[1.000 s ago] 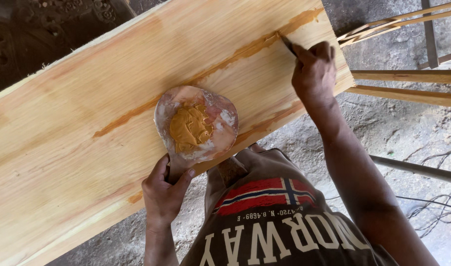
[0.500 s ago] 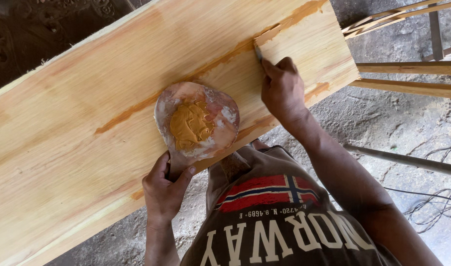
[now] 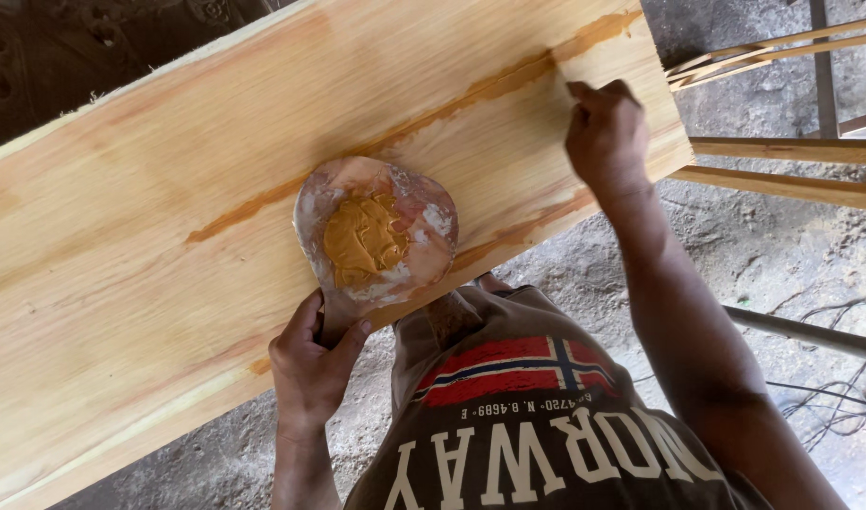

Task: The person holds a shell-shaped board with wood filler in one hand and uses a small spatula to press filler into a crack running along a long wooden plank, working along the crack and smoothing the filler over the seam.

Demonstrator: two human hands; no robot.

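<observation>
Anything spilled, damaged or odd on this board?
Nothing spilled. An orange-brown filler streak runs along the wooden board, matching the paste on the smeared round palette gripped by the left hand. The right hand presses on the streak.

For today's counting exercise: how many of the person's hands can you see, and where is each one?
2. The left hand grips the handle of the putty-smeared board at the plank's near edge; the right hand presses on the wooden plank near its far end.

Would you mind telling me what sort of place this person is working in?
Probably a rough carpentry workshop or yard: a wide wooden board with filler smeared along its seam, bare timber frames beside it, and a dusty concrete floor underneath.
</observation>
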